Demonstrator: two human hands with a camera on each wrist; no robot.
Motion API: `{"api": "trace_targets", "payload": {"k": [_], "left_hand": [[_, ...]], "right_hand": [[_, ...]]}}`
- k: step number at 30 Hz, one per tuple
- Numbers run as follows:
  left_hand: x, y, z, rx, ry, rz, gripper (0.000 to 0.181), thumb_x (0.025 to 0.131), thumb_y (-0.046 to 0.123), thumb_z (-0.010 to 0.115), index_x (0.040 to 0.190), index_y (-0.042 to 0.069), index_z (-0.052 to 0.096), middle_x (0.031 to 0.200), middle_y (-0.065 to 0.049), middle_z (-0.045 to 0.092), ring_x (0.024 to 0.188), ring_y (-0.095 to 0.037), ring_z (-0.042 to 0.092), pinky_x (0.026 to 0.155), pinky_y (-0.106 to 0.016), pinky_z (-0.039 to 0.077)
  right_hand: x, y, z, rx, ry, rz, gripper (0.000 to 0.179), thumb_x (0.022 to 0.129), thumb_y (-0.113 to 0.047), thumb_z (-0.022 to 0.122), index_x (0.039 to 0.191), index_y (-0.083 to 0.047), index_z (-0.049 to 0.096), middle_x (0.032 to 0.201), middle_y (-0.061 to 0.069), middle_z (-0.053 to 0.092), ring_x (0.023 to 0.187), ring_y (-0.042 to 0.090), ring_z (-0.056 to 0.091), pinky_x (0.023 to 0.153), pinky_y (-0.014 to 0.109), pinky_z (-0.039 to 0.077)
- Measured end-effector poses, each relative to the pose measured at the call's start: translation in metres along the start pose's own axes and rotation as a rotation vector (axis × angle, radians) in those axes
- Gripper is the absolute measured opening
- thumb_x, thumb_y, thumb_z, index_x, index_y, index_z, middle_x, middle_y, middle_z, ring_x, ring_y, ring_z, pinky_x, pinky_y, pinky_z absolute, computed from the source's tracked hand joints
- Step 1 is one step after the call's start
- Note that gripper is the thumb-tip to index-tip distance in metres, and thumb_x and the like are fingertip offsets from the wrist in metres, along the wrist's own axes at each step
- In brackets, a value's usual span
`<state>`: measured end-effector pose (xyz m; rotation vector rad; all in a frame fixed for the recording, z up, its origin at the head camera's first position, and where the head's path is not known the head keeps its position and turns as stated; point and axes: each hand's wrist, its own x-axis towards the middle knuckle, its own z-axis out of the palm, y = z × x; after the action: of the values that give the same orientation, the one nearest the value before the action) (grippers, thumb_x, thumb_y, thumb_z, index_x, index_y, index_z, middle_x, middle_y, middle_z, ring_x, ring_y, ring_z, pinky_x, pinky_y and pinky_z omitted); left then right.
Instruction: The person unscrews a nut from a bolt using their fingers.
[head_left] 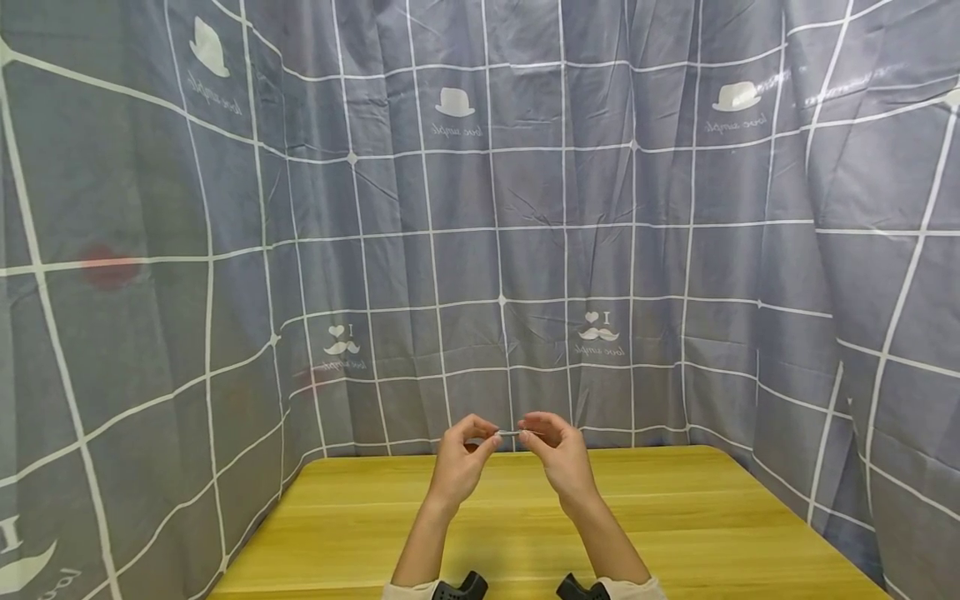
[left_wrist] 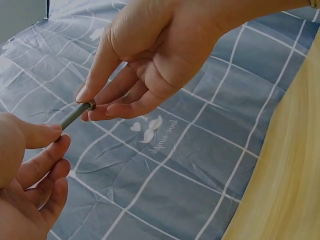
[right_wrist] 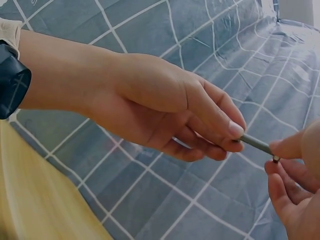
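Note:
Between the two hands, a thin grey threaded bolt [head_left: 510,432] [left_wrist: 74,117] [right_wrist: 256,144] is held in the air above the table's far edge. My left hand [head_left: 459,465] [left_wrist: 25,165] [right_wrist: 165,107] pinches the threaded end between thumb and index finger. On the other end, the thumb and fingers of my right hand [head_left: 564,465] [left_wrist: 162,55] [right_wrist: 302,170] grip beside a small brownish ring, in the left wrist view. Whether this ring is the bolt's head or a nut, I cannot tell. Fingertips cover part of both ends.
A yellow wood-grain table [head_left: 487,533] lies below the hands. Grey-blue curtains [head_left: 532,267] with white grid lines and printed hats and moustaches hang behind it and at both sides. Black devices [head_left: 463,587] sit at the wrists, by pale sleeves.

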<state>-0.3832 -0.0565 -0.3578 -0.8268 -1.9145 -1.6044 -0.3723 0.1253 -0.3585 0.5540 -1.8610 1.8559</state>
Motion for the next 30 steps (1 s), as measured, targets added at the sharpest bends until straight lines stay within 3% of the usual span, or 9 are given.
{"api": "trace_targets", "payload": {"k": [4, 8, 13, 17, 21, 24, 26, 28, 30], "left_hand": [[-0.001, 0.001, -0.001, -0.003, 0.0, 0.001, 0.008, 0.098, 0.008, 0.072, 0.1, 0.001, 0.071, 0.101, -0.011, 0.073, 0.094, -0.025, 0.066, 0.083, -0.035, 0.054], [0.0, 0.0, -0.001, -0.006, 0.003, -0.012, 0.011, 0.098, 0.007, 0.072, 0.102, -0.004, 0.069, 0.103, -0.013, 0.072, 0.097, -0.027, 0.065, 0.085, -0.034, 0.053], [0.001, -0.003, 0.0, 0.007, 0.012, -0.02, 0.013, 0.097, 0.004, 0.072, 0.101, -0.008, 0.067, 0.104, -0.017, 0.071, 0.097, -0.03, 0.065, 0.085, -0.036, 0.053], [0.001, -0.002, 0.0, 0.012, 0.014, -0.02, 0.009, 0.097, 0.003, 0.072, 0.1, -0.005, 0.069, 0.102, -0.013, 0.071, 0.096, -0.028, 0.065, 0.084, -0.036, 0.053], [0.001, 0.001, 0.001, 0.01, 0.006, -0.028, 0.008, 0.097, 0.003, 0.072, 0.101, -0.003, 0.07, 0.101, -0.009, 0.072, 0.096, -0.027, 0.065, 0.084, -0.034, 0.053], [-0.003, 0.02, 0.0, 0.014, -0.004, -0.032, 0.01, 0.097, 0.002, 0.071, 0.1, -0.007, 0.068, 0.1, -0.016, 0.071, 0.096, -0.034, 0.065, 0.084, -0.038, 0.053], [-0.003, 0.024, 0.0, 0.022, -0.001, -0.039, 0.009, 0.097, -0.001, 0.07, 0.1, -0.009, 0.067, 0.101, -0.021, 0.07, 0.096, -0.039, 0.064, 0.084, -0.039, 0.053], [-0.004, 0.025, 0.0, 0.022, 0.002, -0.038, 0.007, 0.098, -0.001, 0.069, 0.1, -0.008, 0.068, 0.103, -0.023, 0.069, 0.097, -0.04, 0.064, 0.084, -0.039, 0.053], [-0.001, 0.012, 0.001, 0.026, 0.01, -0.038, 0.006, 0.097, -0.002, 0.069, 0.101, -0.006, 0.069, 0.104, -0.021, 0.07, 0.098, -0.038, 0.064, 0.084, -0.036, 0.053]], "right_hand": [[-0.001, -0.002, -0.001, -0.032, -0.01, 0.007, 0.027, 0.097, -0.005, 0.072, 0.123, 0.003, 0.071, 0.128, 0.017, 0.067, 0.113, 0.033, 0.066, 0.098, 0.045, 0.052], [-0.001, -0.003, -0.002, -0.046, -0.042, 0.011, 0.023, 0.098, -0.005, 0.072, 0.119, 0.004, 0.072, 0.124, 0.019, 0.068, 0.109, 0.034, 0.067, 0.097, 0.05, 0.052], [0.0, -0.002, -0.002, -0.025, -0.054, 0.004, 0.021, 0.097, -0.004, 0.072, 0.116, 0.006, 0.071, 0.115, 0.016, 0.069, 0.105, 0.03, 0.067, 0.094, 0.042, 0.053], [0.001, -0.001, 0.0, 0.022, -0.025, -0.006, 0.017, 0.097, -0.003, 0.072, 0.112, 0.006, 0.07, 0.112, 0.019, 0.069, 0.102, 0.029, 0.068, 0.091, 0.033, 0.054], [0.0, -0.001, 0.001, 0.043, 0.004, -0.007, 0.026, 0.096, 0.002, 0.071, 0.121, 0.007, 0.066, 0.121, 0.02, 0.067, 0.108, 0.035, 0.066, 0.09, 0.03, 0.054], [-0.001, -0.002, 0.0, 0.024, 0.0, 0.005, 0.031, 0.096, 0.001, 0.071, 0.126, 0.007, 0.066, 0.134, 0.02, 0.062, 0.117, 0.039, 0.063, 0.095, 0.037, 0.053], [-0.002, -0.003, -0.001, 0.009, -0.011, 0.014, 0.029, 0.097, -0.001, 0.072, 0.125, 0.006, 0.069, 0.139, 0.02, 0.058, 0.12, 0.039, 0.062, 0.1, 0.043, 0.051], [-0.002, -0.004, -0.002, -0.003, -0.021, 0.021, 0.026, 0.097, -0.002, 0.072, 0.122, 0.005, 0.071, 0.14, 0.02, 0.058, 0.119, 0.039, 0.063, 0.101, 0.051, 0.049], [-0.002, -0.004, -0.002, -0.011, -0.031, 0.024, 0.024, 0.097, -0.003, 0.072, 0.12, 0.004, 0.072, 0.136, 0.02, 0.061, 0.117, 0.039, 0.064, 0.102, 0.054, 0.048]]}}
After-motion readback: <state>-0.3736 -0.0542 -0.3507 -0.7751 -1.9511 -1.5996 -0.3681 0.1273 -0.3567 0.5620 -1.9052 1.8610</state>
